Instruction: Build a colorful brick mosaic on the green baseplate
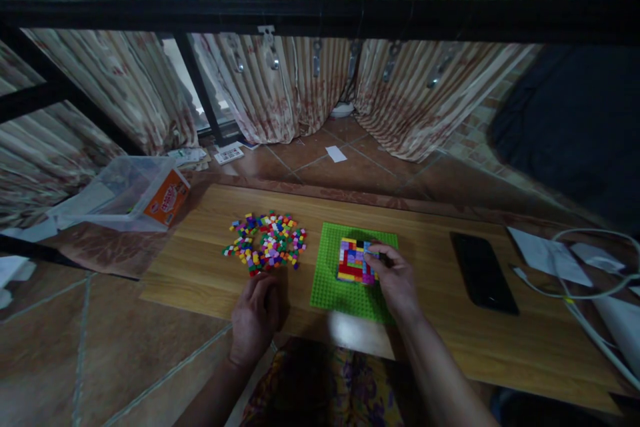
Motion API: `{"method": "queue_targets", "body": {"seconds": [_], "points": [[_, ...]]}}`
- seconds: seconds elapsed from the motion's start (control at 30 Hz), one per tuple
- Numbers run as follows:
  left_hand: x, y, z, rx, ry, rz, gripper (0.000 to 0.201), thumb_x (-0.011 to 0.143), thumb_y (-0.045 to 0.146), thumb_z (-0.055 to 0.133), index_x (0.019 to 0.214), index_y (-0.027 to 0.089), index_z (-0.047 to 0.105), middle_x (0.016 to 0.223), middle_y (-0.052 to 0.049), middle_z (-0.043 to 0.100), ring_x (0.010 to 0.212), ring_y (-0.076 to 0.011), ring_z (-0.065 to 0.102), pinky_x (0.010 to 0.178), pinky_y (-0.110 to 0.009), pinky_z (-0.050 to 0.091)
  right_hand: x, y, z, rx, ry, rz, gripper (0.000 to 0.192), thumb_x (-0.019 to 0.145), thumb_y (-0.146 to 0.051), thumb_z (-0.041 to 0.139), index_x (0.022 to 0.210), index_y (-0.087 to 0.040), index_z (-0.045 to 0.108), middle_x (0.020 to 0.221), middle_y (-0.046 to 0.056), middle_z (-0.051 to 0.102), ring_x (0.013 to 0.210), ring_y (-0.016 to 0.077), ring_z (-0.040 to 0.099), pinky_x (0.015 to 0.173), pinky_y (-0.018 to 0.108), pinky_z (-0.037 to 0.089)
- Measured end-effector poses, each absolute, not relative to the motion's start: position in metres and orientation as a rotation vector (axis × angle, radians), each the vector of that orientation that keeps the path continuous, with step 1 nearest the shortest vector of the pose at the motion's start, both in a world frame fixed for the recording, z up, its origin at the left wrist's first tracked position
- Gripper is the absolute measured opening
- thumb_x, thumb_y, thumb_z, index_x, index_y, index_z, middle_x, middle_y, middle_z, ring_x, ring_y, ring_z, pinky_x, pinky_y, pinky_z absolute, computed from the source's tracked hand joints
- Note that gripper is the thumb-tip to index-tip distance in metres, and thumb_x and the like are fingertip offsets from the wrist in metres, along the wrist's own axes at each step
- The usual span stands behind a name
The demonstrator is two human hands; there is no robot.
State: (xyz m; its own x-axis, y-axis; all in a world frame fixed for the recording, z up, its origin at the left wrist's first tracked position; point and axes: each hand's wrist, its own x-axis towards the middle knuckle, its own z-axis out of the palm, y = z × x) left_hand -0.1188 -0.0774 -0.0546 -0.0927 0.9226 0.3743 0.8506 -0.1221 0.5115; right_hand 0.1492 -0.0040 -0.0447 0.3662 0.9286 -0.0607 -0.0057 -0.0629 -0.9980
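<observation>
While the right hand (395, 273) rests on the green baseplate (330, 280) with its fingertips pinched at the right edge of the brick patch (353, 260), apparently on a small pale brick there, the build looks to be only partly done. The patch is a small, roughly square block of red, yellow, purple and blue bricks sitting in the upper middle of the plate; bare green studs surround it on the left and the near side, so most of the baseplate remains uncovered. The left hand (255, 313) lies loosely curled on the wooden tabletop (200, 267), palm down, holding nothing that can be seen, just below the heap of loose coloured bricks (267, 243). That heap, just left of the baseplate, is still large, so I judge that plenty of pieces are left to place. Whether the pinched brick is already seated or only touching the patch cannot be told from this view. Farther off, a clear plastic tub (135, 190) lies tipped at the tabletop's left corner, and a dark phone (483, 273) lies to the right, well apart from the plate.
</observation>
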Motion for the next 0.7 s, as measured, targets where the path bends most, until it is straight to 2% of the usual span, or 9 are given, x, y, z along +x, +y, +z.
{"method": "queue_targets", "body": {"seconds": [0.2,0.33,0.57,0.7], "points": [[-0.119,-0.078,-0.053,2.036,1.993,1.015,0.017,0.091,0.024,0.048,0.099,0.02,0.062,0.105,-0.007,0.065,0.091,-0.0178,0.066,0.077,-0.027,0.054,0.147,-0.001,-0.041,-1.385,-0.827,1.046,0.025,0.056,-0.037,0.081,0.072,-0.021,0.07,0.088,0.002,0.07,0.077,0.0176,0.063,0.073,0.032,0.049],[-0.119,-0.077,-0.055,2.038,1.986,1.04,0.017,0.091,0.023,0.047,0.097,0.02,0.062,0.104,-0.007,0.065,0.09,-0.0177,0.066,0.075,-0.027,0.054,0.154,-0.003,-0.039,-1.317,-0.843,1.059,0.028,0.055,-0.038,0.082,0.073,-0.021,0.071,0.087,0.003,0.071,0.076,0.0178,0.063,0.07,0.032,0.05],[-0.118,-0.079,-0.055,2.031,1.945,1.081,0.016,0.091,0.021,0.047,0.097,0.021,0.062,0.103,-0.006,0.065,0.091,-0.0162,0.065,0.079,-0.026,0.054,0.144,-0.027,-0.018,-1.347,-0.905,0.688,0.023,0.073,-0.038,0.072,0.086,-0.019,0.071,0.088,0.004,0.071,0.082,0.0184,0.063,0.076,0.033,0.049],[-0.117,-0.08,-0.053,2.033,1.932,1.079,0.016,0.09,0.019,0.047,0.095,0.02,0.062,0.101,-0.006,0.065,0.09,-0.0158,0.064,0.079,-0.026,0.054,0.105,-0.044,-0.001,-1.302,-1.311,0.744,0.017,0.083,-0.036,0.062,0.088,-0.022,0.07,0.089,0.003,0.069,0.082,0.0174,0.063,0.074,0.03,0.049]]}}
